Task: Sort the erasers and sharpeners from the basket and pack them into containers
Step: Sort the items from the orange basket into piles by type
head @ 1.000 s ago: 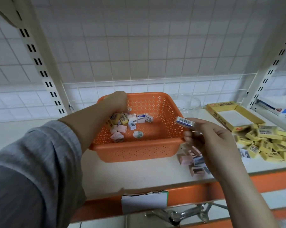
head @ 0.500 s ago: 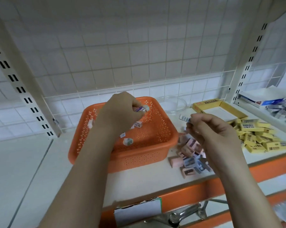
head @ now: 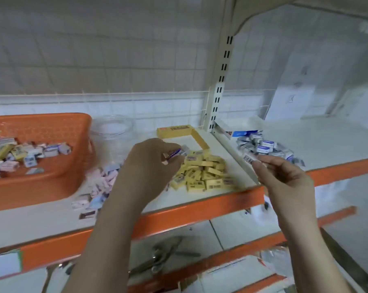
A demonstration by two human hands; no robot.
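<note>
Two small blue-and-white wrapped erasers are in hand: the left hand pinches one eraser above the yellow pile, and the right hand pinches a barcoded eraser just near the blue-and-white pile on the right shelf. Both seem bound for that right-hand pile, so each grip should carry on rightward past the shelf upright and let go low over the heap, so nothing bounces off the orange edge. Plenty of mixed pieces lie in the orange basket far left, with a pink and pale-blue pile beside it.
</note>
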